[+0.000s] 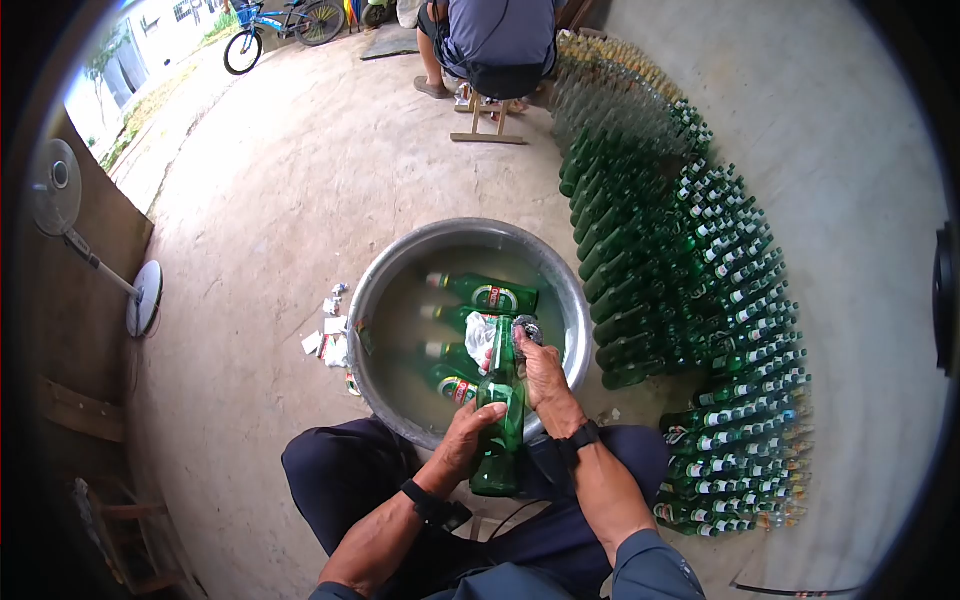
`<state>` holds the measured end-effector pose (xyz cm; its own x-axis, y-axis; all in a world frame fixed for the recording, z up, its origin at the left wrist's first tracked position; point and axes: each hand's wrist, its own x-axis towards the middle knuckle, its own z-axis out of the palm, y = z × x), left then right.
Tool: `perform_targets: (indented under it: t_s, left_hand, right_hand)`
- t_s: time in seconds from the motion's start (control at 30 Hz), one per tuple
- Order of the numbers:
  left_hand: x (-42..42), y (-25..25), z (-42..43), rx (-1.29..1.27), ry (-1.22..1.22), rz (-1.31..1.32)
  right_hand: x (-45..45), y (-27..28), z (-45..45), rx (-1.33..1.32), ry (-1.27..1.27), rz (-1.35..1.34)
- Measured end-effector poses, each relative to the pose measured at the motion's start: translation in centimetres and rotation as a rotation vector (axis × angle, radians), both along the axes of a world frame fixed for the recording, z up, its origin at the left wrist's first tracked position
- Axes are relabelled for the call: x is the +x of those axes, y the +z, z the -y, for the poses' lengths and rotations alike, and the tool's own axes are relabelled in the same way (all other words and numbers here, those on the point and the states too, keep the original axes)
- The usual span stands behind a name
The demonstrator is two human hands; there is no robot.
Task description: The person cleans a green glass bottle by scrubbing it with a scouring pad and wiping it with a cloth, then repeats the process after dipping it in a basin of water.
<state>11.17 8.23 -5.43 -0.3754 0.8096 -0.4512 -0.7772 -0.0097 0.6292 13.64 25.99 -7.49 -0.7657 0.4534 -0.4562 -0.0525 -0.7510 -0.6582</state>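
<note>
Nearest the body, above the dark trousers (350, 470), the left hand (462, 440) is closed around the lower half of a green bottle (506, 408), thumb laid over the glass, the other fingers mostly out of sight; a little farther out, the right hand (546, 378) pinches a dark scrubber (527, 328) beside the bottle's neck, though I cannot tell how firmly it presses; the glass looks slick, so a loose left hold could let the bottle twist or slide out, and its base, hanging free on the near side of the tub (367, 385), might then drop toward the lap or knock the metal rim; a hard push at the neck, far from the holding hand, could also lever it round; the bottle's long axis runs almost straight away from the body, base toward the lap, neck pointing forward over the tub; how steeply it tilts I cannot judge from above; beyond the neck, more bottles (495, 297) lie in cloudy water, bases to the right, so a dropped bottle could strike and chip them; to the right of the tub stand packed rows of bottles (630, 290); farthest off, a person (500, 40) sits on a stool (490, 125).
</note>
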Motion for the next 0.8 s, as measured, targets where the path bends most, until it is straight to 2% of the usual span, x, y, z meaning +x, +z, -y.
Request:
perform_targets:
  t_s: [0.13, 0.27, 0.37, 0.47, 0.6, 0.67, 0.8]
  left_hand:
    - [0.0, 1.1, 0.3, 0.034, -0.003, 0.152]
    - [-0.1, 0.4, -0.1, 0.038, 0.003, 0.088]
    - [0.4, 0.3, -0.5, -0.067, 0.020, -0.247]
    - [0.7, 0.5, -0.4, -0.071, 0.021, -0.250]
    - [0.4, -0.4, -0.3, -0.079, -0.012, -0.266]
    - [0.3, -0.9, -0.3, -0.063, -0.047, -0.200]
    - [0.3, -0.9, -0.2, -0.085, -0.073, -0.232]
  right_hand:
    - [0.4, 1.5, 0.2, -0.037, -0.001, -0.032]
    - [0.5, 2.9, 0.7, 0.040, 0.004, -0.050]
    - [0.3, 1.2, 0.7, 0.305, 0.064, 0.007]
    - [0.0, 0.4, 0.9, 0.254, 0.034, 0.077]
    - [-0.4, -0.8, 0.4, 0.132, -0.018, 0.042]
    - [-0.2, -1.1, 0.1, 0.153, -0.020, 0.064]
    - [-0.2, -1.9, -0.1, 0.092, -0.054, 0.050]
